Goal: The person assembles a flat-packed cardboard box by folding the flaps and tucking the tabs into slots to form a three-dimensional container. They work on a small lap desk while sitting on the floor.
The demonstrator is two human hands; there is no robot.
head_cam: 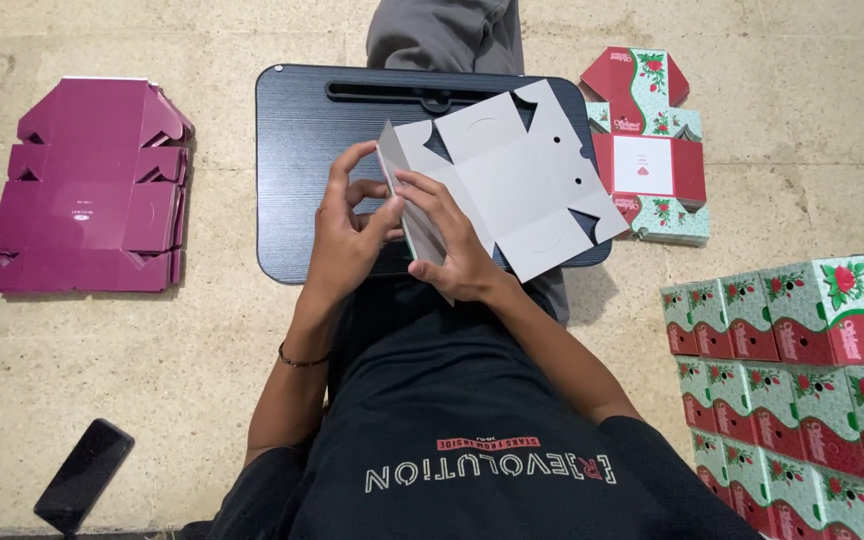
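Observation:
I hold a flat die-cut cardboard box blank (517, 175), grey side up, over a black lap tray (297, 140). My left hand (347, 235) grips its near-left flap, with fingers curled around the edge. My right hand (447, 240) presses on the same flap from the right, bending it upward along a crease. The rest of the blank lies spread toward the far right of the tray.
A stack of flat maroon box blanks (87, 190) lies at the left. Unfolded red-and-green floral blanks (647, 150) lie at the far right, and several assembled floral boxes (802, 370) are stacked at the right. A black phone (82, 475) rests on the floor near left.

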